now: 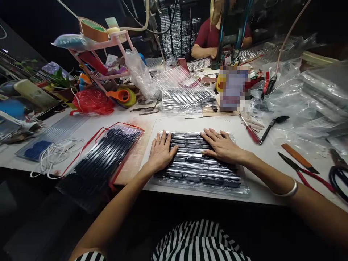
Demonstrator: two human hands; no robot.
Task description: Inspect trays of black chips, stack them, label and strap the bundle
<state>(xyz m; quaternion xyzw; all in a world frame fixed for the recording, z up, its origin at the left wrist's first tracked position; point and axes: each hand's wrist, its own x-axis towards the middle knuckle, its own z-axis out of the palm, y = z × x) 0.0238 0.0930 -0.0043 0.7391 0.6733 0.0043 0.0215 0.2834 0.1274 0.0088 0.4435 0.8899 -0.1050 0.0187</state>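
In front of me on the white table lies a clear plastic tray point(244, 190) filled with rows of black strips point(195, 168) that look like long parts with fine teeth. My left hand point(161, 152) rests flat on the tray's upper left part, fingers stretched forward and thumb out to the side. On the upper right part lies my right hand point(221, 146), palm down with its fingers spread. Neither hand grips anything. The strips under both palms are hidden.
Left of the tray, a red-edged bag point(108, 152) of dark strips overhangs the table edge, near a coiled white cable point(58, 156). Screwdriver point(251, 132), pliers point(299, 168) and scissors point(339, 177) lie right. Clear trays point(185, 90) stand behind; a person point(205, 40) sits opposite.
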